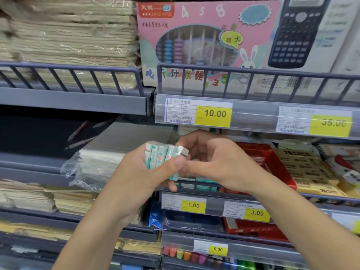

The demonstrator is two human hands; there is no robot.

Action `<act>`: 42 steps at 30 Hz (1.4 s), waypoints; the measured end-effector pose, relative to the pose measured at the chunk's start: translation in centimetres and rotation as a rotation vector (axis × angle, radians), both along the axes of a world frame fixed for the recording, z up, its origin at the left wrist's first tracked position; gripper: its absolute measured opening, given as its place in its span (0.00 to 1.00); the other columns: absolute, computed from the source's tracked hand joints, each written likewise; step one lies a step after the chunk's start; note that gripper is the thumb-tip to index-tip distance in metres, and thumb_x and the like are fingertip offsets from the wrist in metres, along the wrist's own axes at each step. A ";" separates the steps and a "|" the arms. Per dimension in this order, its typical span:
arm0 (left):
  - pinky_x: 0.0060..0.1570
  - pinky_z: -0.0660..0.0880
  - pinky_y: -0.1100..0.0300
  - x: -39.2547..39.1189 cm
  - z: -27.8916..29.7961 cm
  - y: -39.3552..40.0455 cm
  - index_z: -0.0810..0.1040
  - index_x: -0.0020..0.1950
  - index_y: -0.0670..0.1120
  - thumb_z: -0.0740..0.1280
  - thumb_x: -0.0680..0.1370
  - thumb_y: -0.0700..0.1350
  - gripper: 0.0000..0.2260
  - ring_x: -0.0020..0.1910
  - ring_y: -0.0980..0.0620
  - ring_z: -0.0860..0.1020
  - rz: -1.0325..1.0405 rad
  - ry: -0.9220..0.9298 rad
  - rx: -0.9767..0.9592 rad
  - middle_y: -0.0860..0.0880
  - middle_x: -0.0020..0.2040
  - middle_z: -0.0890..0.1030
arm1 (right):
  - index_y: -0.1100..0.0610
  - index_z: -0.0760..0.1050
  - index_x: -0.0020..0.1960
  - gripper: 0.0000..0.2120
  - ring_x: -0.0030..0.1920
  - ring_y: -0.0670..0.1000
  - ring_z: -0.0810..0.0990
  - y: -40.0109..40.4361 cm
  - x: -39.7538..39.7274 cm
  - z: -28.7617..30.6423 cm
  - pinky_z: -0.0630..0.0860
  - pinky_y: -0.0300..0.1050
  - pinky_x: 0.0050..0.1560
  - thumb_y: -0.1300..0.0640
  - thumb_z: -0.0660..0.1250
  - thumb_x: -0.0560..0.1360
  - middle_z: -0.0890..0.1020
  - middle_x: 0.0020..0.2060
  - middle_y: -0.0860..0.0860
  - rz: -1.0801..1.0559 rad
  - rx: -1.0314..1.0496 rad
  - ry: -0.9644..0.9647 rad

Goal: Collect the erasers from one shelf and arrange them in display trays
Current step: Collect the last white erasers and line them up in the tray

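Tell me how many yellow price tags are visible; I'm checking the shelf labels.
5 fully visible: 10.00 and 35.00 on the upper rail, 1.00 and 3.00 below the hands, 5.00 lowest. A sixth may be cut off at the right edge.

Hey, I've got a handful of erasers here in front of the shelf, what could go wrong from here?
1. The left hand grips a whole row of erasers side by side; the outer one, which the right hand touches, may slip out and fall.
2. Both hands are held in front of the shelf rail, so a dropped eraser could land on the lower shelves.
3. The red tray is behind the right hand, so a careless reach may knock it.
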State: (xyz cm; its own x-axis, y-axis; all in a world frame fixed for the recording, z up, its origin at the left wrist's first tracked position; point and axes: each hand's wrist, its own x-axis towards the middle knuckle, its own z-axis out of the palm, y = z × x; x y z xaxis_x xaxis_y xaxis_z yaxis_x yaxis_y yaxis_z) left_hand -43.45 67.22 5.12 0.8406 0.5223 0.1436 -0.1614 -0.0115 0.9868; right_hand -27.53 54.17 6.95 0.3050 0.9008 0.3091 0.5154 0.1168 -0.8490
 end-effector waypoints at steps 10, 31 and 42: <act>0.36 0.82 0.62 -0.2 -0.1 -0.5 0.83 0.56 0.42 0.78 0.68 0.51 0.20 0.46 0.49 0.87 0.085 -0.058 -0.086 0.42 0.49 0.88 | 0.55 0.80 0.59 0.19 0.55 0.60 0.84 -1.0 1.7 -1.1 0.79 0.61 0.59 0.54 0.77 0.70 0.85 0.55 0.57 -0.066 0.118 0.341; 0.41 0.83 0.61 -1.2 0.0 -0.2 0.86 0.48 0.52 0.78 0.69 0.55 0.11 0.40 0.46 0.86 0.085 -0.032 -0.081 0.42 0.47 0.88 | 0.51 0.76 0.64 0.15 0.61 0.53 0.76 2.5 4.9 0.7 0.66 0.40 0.51 0.51 0.68 0.78 0.78 0.62 0.50 -0.410 -0.614 -0.873; 0.42 0.83 0.60 -1.2 -0.1 0.5 0.86 0.48 0.55 0.78 0.69 0.55 0.10 0.43 0.45 0.86 0.071 -0.029 -0.071 0.44 0.47 0.88 | 0.45 0.78 0.56 0.09 0.57 0.52 0.77 3.3 6.1 -0.2 0.67 0.42 0.50 0.52 0.70 0.77 0.73 0.49 0.44 -0.442 -0.557 -0.870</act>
State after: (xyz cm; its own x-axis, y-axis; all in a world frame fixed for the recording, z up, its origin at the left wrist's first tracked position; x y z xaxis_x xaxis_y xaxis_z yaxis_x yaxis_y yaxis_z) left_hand -44.62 67.71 4.97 0.7971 0.5901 0.1278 -0.1914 0.0461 0.9804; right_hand -21.41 57.52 6.77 0.5088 0.8458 0.1605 0.8602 -0.5068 -0.0563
